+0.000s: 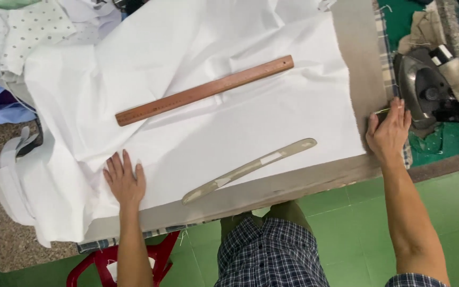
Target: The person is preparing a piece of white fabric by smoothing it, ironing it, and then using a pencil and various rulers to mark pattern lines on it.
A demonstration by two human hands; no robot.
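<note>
A large white cloth (203, 95) lies spread over the padded table. My left hand (125, 179) rests flat on the cloth near the front left edge, fingers apart. A brown wooden ruler (204, 90) lies diagonally on the cloth, and a pale curved ruler (249, 169) lies nearer the front edge. My right hand (388, 130) is at the right side of the table, fingers curled around a small thin object beside a metal iron (423, 90). What the small object is I cannot tell.
The beige padded table (354, 58) has a checked border strip. The iron sits on a green surface (442, 141) with cloth scraps. Dotted and blue fabrics (11, 32) pile at the far left. A red stool (102, 260) stands below on a green tiled floor.
</note>
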